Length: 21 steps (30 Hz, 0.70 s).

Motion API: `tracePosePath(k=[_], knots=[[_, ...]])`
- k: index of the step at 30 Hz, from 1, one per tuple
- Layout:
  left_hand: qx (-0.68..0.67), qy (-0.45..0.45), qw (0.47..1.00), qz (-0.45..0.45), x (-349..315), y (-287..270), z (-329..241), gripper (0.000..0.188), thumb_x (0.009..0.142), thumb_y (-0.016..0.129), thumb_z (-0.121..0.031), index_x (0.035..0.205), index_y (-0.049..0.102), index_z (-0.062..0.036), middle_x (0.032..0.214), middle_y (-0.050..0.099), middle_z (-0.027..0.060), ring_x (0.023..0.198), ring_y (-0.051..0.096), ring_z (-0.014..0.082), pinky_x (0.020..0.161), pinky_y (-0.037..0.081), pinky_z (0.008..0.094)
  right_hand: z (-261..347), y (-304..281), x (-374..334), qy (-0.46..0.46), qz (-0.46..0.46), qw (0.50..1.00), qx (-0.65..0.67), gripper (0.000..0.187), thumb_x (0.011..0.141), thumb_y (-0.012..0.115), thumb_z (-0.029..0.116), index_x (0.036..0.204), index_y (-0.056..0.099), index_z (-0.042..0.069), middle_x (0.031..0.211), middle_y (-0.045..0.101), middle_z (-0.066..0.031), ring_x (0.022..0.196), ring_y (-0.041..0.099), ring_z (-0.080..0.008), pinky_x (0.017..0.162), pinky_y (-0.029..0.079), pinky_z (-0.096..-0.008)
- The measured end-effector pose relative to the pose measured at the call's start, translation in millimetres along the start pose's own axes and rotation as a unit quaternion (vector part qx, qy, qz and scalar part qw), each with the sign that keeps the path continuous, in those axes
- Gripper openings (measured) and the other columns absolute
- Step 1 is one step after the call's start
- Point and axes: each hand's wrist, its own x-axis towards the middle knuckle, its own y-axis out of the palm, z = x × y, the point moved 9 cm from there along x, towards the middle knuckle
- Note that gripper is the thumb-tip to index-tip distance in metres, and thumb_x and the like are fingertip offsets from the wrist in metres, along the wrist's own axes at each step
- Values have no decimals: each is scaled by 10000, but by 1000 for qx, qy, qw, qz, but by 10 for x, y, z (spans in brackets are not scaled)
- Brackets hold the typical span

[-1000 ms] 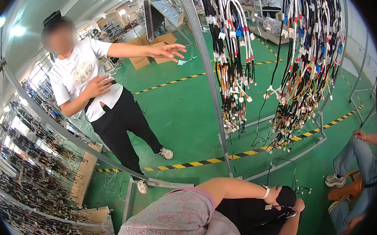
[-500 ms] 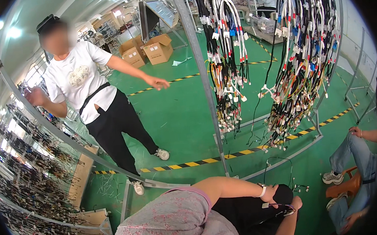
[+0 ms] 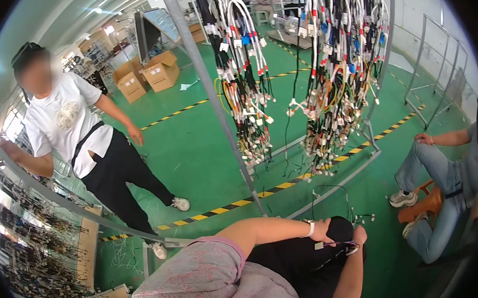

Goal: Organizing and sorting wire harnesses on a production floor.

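Observation:
My left hand [image 3: 323,233], with a white band at its wrist, is closed beside a dark rounded shape [image 3: 341,229] at my black-trousered knees. Below its fingers a small white connector [image 3: 318,246] sticks out on a thin purplish wire [image 3: 337,243]. That wire runs across to my right hand [image 3: 360,236], whose fingers are curled in around it. The finer grip of both hands is too small to make out. Just past my hands, a black cable with several white connectors [image 3: 364,218] lies over the green floor.
Wire harnesses [image 3: 334,87] hang in thick bundles from a metal rack [image 3: 203,76] ahead. More harnesses [image 3: 29,241] hang at the left, where a person in a white shirt [image 3: 65,117] stands. At the right, a person in jeans [image 3: 437,174] sits on an orange stool [image 3: 423,205]. Cardboard boxes [image 3: 160,71] stand behind.
The whole view has shifted, so the racks and people sit further left. The standing person's outstretched arm has come down. My hands keep nearly the same pose at my knees.

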Motion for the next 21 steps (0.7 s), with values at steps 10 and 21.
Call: tracePosePath(k=[10, 21], knots=[[-5, 4, 999, -44, 11, 48, -13, 1363, 562, 686, -768, 1383, 84, 139, 1261, 410, 385, 1149, 486, 471, 982, 415, 436, 28, -194, -202, 21, 11, 999, 44, 254, 867, 479, 174, 808, 683, 34, 842, 675, -192, 793, 670, -365, 657, 544, -459], [51, -19, 990, -131, 52, 114, -231, 1268, 574, 724, -694, 1381, 178, 118, 1196, 481, 330, 1065, 541, 445, 893, 466, 457, -129, -78, -754, -31, 36, 996, 79, 200, 865, 496, 173, 954, 635, 60, 885, 659, -215, 807, 654, -374, 662, 524, -468]])
